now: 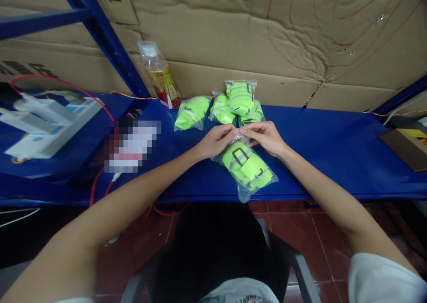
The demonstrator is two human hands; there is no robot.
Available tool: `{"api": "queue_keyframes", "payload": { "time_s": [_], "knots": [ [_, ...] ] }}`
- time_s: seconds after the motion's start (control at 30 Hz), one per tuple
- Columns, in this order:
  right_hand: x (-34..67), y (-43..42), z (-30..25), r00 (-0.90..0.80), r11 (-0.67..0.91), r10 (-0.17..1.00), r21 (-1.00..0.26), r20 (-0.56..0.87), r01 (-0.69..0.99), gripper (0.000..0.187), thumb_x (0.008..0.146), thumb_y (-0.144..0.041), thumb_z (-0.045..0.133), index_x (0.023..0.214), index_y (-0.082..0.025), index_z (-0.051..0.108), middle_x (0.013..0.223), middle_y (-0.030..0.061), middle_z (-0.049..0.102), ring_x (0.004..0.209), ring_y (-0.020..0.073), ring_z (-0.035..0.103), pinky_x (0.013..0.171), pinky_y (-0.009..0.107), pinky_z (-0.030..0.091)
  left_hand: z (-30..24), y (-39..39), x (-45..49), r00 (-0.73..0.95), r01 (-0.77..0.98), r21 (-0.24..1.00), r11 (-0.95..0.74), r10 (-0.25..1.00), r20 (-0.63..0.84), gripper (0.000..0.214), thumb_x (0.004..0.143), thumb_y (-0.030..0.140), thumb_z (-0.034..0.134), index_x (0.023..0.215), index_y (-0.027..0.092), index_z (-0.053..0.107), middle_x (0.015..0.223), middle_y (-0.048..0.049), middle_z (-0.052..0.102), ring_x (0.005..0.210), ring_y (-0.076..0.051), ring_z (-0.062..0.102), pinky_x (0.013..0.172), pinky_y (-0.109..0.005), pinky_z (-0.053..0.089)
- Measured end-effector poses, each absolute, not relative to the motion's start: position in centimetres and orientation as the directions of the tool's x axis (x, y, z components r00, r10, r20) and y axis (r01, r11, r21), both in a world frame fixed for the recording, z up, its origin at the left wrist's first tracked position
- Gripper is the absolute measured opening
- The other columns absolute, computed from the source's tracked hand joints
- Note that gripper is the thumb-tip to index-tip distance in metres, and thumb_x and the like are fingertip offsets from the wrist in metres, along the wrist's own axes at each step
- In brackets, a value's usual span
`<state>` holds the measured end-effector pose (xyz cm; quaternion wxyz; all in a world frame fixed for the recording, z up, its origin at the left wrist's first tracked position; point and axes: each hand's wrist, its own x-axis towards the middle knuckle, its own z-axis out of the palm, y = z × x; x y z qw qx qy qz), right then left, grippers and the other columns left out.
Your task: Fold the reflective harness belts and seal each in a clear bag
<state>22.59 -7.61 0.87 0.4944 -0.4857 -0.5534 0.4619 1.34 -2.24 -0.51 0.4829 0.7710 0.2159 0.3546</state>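
Observation:
A clear plastic bag (pixel 248 167) with a folded neon-yellow reflective strap or vest inside lies on the blue shelf, its far end pinched in both hands. My left hand (pixel 218 140) grips the bag's top edge between thumb and fingers. Close beside it, my right hand (pixel 265 136) pinches the same edge, the fingertips nearly meeting. A black buckle shows through the plastic. Just beyond my hands sit several similar bags: one at the left (pixel 192 112), and a small pile (pixel 240 97) against the cardboard. Whether the edge is sealed I cannot tell.
A drink bottle (pixel 163 78) stands at the back left. Left of my arm lie a blurred-out pale object (pixel 133 147) with a cable, a red cord and a white power strip (pixel 56 129). An open cardboard box (pixel 405 147) is at the right. Cardboard (pixel 207 36) walls the back.

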Motion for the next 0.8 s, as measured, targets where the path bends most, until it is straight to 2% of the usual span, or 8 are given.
{"api": "queue_keyframes", "payload": {
  "time_s": [0.17, 0.3, 0.43, 0.57, 0.67, 0.8],
  "knots": [
    [22.14, -7.36, 0.02, 0.012, 0.11, 0.994, -0.985, 0.112, 0.131, 0.044, 0.078, -0.061, 0.091, 0.104, -0.026, 0.089, 0.079, 0.0018, 0.08, 0.064, 0.0128, 0.07, 0.055, 0.024, 0.061, -0.77, -2.19, 1.24, 0.616, 0.104, 0.831, -0.547, 0.691, 0.378, 0.048, 0.103, 0.06, 0.058, 0.074, 0.022, 0.052, 0.065, 0.0034, 0.045, 0.06, -0.012, 0.038, 0.058, -0.028, 0.029],
    [22.0, -7.17, -0.01, 0.009, 0.087, 0.996, -0.991, 0.088, 0.106, 0.047, 0.074, -0.065, 0.093, 0.093, -0.024, 0.086, 0.069, 0.0006, 0.075, 0.058, 0.0134, 0.068, 0.052, 0.025, 0.059, -0.77, -2.24, 1.17, 0.609, 0.148, 0.781, -0.607, 0.678, 0.411, 0.046, 0.105, 0.055, 0.054, 0.073, 0.022, 0.049, 0.066, 0.0032, 0.045, 0.062, -0.013, 0.039, 0.06, -0.029, 0.03],
    [21.89, -7.34, 0.33, -0.008, 0.104, 0.995, -0.987, 0.104, 0.125, 0.048, 0.07, -0.067, 0.095, 0.084, -0.023, 0.081, 0.067, 0.0006, 0.074, 0.059, 0.0158, 0.068, 0.053, 0.027, 0.059, -0.89, -2.28, 1.22, 0.604, 0.134, 0.791, -0.597, 0.682, 0.413, 0.047, 0.104, 0.058, 0.056, 0.074, 0.022, 0.051, 0.065, 0.0033, 0.045, 0.061, -0.013, 0.04, 0.059, -0.029, 0.03],
    [21.88, -7.45, 0.47, -0.01, 0.158, 0.987, -0.974, 0.158, 0.165, 0.05, 0.073, -0.069, 0.092, 0.086, -0.023, 0.077, 0.068, 0.0003, 0.073, 0.06, 0.016, 0.067, 0.054, 0.028, 0.058, -1.07, -2.19, 1.24, 0.572, 0.172, 0.813, -0.556, 0.728, 0.377, 0.055, 0.105, 0.06, 0.051, 0.067, 0.022, 0.048, 0.061, 0.0027, 0.042, 0.059, -0.013, 0.038, 0.057, -0.03, 0.028],
    [21.95, -7.43, 0.51, -0.011, 0.175, 0.984, -0.967, 0.176, 0.186, 0.052, 0.078, -0.073, 0.087, 0.089, -0.024, 0.075, 0.068, -0.0007, 0.071, 0.062, 0.0154, 0.064, 0.053, 0.026, 0.054, -0.92, -2.24, 1.2, 0.564, 0.244, 0.767, -0.593, 0.73, 0.386, 0.059, 0.107, 0.059, 0.047, 0.061, 0.022, 0.041, 0.058, 0.0024, 0.04, 0.057, -0.013, 0.036, 0.058, -0.031, 0.026],
    [21.89, -7.51, 0.76, -0.005, 0.171, 0.985, -0.964, 0.174, 0.205, 0.049, 0.08, -0.073, 0.084, 0.088, -0.025, 0.075, 0.068, -0.0011, 0.068, 0.064, 0.0149, 0.061, 0.054, 0.026, 0.053, -0.42, -2.73, 1.22, 0.559, 0.258, 0.728, -0.636, 0.712, 0.424, 0.057, 0.107, 0.055, 0.05, 0.061, 0.022, 0.041, 0.058, 0.0029, 0.039, 0.058, -0.013, 0.034, 0.058, -0.031, 0.026]
  ]
}}
